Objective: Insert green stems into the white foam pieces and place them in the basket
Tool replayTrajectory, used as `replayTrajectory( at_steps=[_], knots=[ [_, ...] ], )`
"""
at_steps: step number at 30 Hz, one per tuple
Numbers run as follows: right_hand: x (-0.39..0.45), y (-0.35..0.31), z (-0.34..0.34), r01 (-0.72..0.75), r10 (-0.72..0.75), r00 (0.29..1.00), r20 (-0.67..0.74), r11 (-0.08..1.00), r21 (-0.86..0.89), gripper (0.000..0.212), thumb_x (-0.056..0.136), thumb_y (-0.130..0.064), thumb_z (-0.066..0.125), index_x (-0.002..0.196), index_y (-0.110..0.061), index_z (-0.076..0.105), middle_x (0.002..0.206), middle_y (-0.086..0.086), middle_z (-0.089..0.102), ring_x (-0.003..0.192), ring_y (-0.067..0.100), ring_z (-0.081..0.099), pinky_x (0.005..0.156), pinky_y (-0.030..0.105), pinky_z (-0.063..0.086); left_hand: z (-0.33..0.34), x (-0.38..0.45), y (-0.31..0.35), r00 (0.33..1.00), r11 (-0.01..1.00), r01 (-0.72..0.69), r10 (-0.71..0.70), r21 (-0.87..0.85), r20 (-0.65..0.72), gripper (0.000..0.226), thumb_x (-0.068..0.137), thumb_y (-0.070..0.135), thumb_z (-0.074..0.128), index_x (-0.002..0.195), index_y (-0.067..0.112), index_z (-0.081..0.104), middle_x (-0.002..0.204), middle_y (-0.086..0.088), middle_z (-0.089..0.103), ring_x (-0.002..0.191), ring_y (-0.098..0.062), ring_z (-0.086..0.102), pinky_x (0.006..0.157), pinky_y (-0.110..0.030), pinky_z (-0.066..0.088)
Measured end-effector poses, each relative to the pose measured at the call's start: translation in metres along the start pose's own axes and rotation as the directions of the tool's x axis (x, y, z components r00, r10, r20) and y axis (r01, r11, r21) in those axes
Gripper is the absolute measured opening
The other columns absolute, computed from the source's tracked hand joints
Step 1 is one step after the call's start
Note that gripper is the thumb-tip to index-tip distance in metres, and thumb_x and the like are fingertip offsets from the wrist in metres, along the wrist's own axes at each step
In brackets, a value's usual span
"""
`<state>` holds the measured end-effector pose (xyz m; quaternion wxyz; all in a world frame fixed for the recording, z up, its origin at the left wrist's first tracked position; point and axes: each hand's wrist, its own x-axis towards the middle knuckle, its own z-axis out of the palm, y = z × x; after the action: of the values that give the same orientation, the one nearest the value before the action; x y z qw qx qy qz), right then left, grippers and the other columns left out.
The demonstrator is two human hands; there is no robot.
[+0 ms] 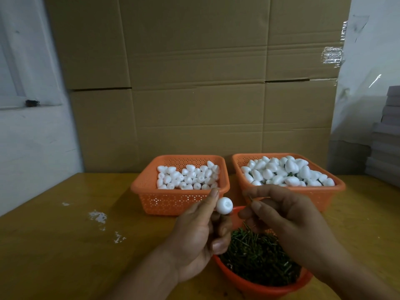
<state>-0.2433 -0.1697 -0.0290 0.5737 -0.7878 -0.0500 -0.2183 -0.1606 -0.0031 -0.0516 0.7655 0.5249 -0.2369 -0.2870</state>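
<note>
My left hand pinches a white foam piece between its fingertips, with the piece's dimpled end turned toward me. My right hand pinches a thin green stem a short way to the right of the foam piece, apart from it. Both hands hover over a red bowl full of green stems. Behind them stand two orange baskets: the left basket holds plain foam pieces, and the right basket holds foam pieces with green stems showing between them.
The baskets and bowl sit on a yellow-brown wooden table with white foam crumbs on its left part. Large cardboard boxes form a wall right behind the baskets. A stack of grey boards stands at the right edge.
</note>
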Motion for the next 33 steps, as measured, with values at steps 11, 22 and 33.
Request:
replayTrajectory(
  at_steps=[11,22,33],
  knots=[
    [-0.004,-0.005,0.013,0.112,-0.082,0.988,-0.132,0.964,0.243,0.013,0.065,-0.019,0.075,0.074,-0.010,0.072,0.063,0.013,0.067,0.055,0.018,0.062,0.058,0.022,0.055,0.003,-0.001,0.001,1.000,1.000,-0.009,0.009,0.019,-0.020,0.043,0.088,0.054,0.055,0.091,0.011,0.054,0.061,-0.004,0.042,0.044,-0.011,0.036,0.046,-0.024,0.024],
    [-0.007,-0.004,0.019,0.169,-0.150,0.980,-0.128,0.973,0.159,0.010,0.065,-0.019,0.077,0.075,-0.015,0.076,0.066,0.015,0.071,0.057,0.017,0.064,0.057,0.026,0.053,0.003,-0.001,0.001,0.999,0.997,-0.037,0.038,0.065,-0.009,0.042,0.094,0.053,0.049,0.081,0.016,0.065,0.060,-0.003,0.045,0.045,-0.012,0.035,0.044,-0.023,0.027],
    [-0.012,0.001,0.022,0.303,-0.348,0.926,-0.148,0.917,-0.260,0.004,0.076,-0.033,0.076,0.076,-0.031,0.072,0.071,-0.014,0.072,0.065,0.008,0.070,0.057,0.029,0.056,0.000,0.000,-0.002,0.996,0.991,-0.089,0.089,0.101,0.004,0.038,0.083,0.058,0.062,0.079,0.021,0.067,0.060,-0.002,0.045,0.048,-0.011,0.036,0.041,-0.020,0.030]
  ],
)
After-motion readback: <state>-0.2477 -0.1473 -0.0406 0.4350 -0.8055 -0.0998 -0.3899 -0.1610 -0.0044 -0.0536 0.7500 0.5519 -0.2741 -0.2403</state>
